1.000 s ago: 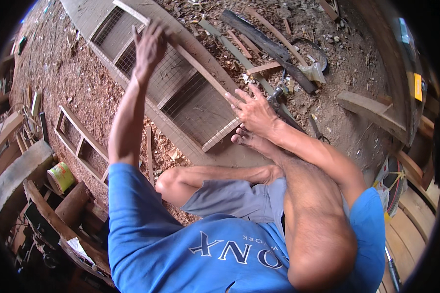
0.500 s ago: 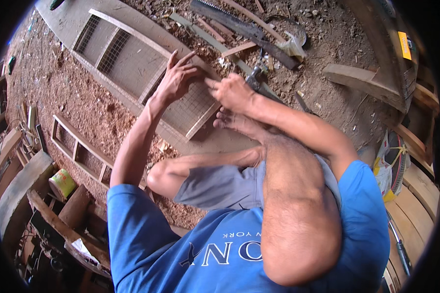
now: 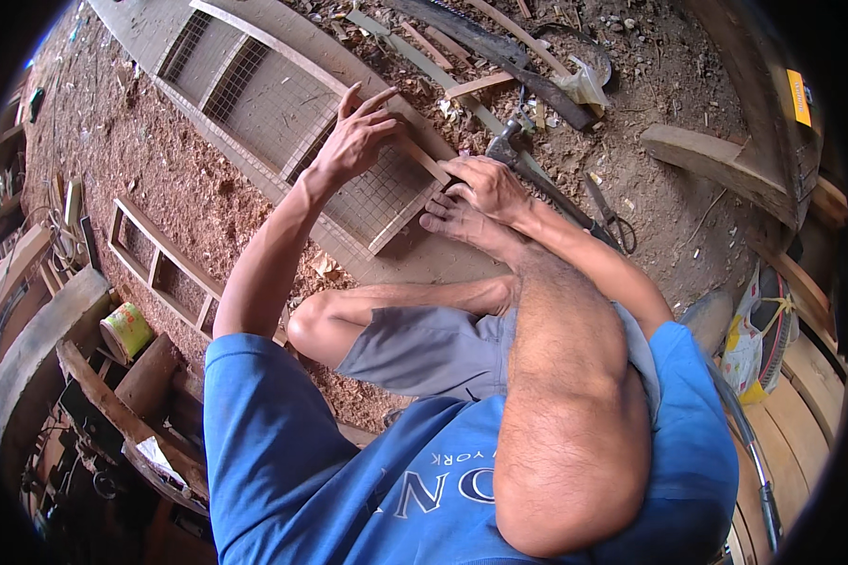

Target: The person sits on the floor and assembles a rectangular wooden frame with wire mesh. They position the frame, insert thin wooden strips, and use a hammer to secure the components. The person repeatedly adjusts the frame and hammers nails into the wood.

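A long wooden frame [image 3: 254, 30] backed with wire mesh [image 3: 363, 202] lies aslant on a wide grey board [image 3: 141, 33]. My left hand [image 3: 356, 141] is over the mesh by the far rail, its fingers stretched and spread, with nothing visible in it. At the frame's near right corner, beside my bare foot [image 3: 462, 224], my right hand [image 3: 490, 186] has its fingers curled together. Whatever they may pinch there is too small to tell. A hammer [image 3: 511, 146] lies just beyond my right hand.
Scissors [image 3: 612, 217] and a handsaw [image 3: 490, 61] lie on the dirt floor to the right and far side. A smaller wooden frame [image 3: 153, 268] rests on wood shavings at left. A thick timber piece [image 3: 707, 160] juts in at right.
My right hand has moved from the far rail to the frame's near right corner, uncovering the rail's end. My left hand stays spread over the mesh. The whole view has shifted slightly.
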`<move>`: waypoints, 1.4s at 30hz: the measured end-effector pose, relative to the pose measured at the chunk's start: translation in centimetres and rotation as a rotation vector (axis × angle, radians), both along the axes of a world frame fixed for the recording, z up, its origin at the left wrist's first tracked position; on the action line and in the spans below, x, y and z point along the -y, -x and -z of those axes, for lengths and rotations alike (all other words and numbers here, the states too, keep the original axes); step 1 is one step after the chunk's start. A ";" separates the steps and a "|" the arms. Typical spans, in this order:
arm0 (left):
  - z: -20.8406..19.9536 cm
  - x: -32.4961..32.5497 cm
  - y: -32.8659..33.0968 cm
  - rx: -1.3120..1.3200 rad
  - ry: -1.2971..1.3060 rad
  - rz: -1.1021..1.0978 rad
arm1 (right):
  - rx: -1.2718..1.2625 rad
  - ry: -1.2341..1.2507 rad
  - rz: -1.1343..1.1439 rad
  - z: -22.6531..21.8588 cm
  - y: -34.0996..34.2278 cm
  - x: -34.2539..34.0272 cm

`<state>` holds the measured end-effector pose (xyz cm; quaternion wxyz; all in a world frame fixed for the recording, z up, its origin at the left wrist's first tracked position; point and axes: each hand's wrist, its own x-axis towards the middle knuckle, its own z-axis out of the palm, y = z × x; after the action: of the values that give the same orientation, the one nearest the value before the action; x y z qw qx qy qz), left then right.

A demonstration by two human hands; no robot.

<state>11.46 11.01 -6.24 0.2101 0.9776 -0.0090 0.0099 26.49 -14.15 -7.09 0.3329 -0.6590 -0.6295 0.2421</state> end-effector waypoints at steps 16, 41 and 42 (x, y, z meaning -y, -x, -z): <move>0.4 0.1 0.8 0.068 0.010 0.007 | 0.252 -0.287 -0.110 0.2 -0.9 -0.7; 0.6 0.7 1.0 0.039 -0.105 0.002 | -0.078 0.111 -0.020 -3.2 -0.9 -1.1; 0.6 0.7 1.0 0.035 -0.092 -0.007 | -0.212 0.112 0.061 -3.4 -0.7 -1.7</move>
<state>10.46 10.27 -6.83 0.1647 0.9859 -0.0098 0.0272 27.19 -12.44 -3.67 0.3674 -0.6661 -0.5561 0.3348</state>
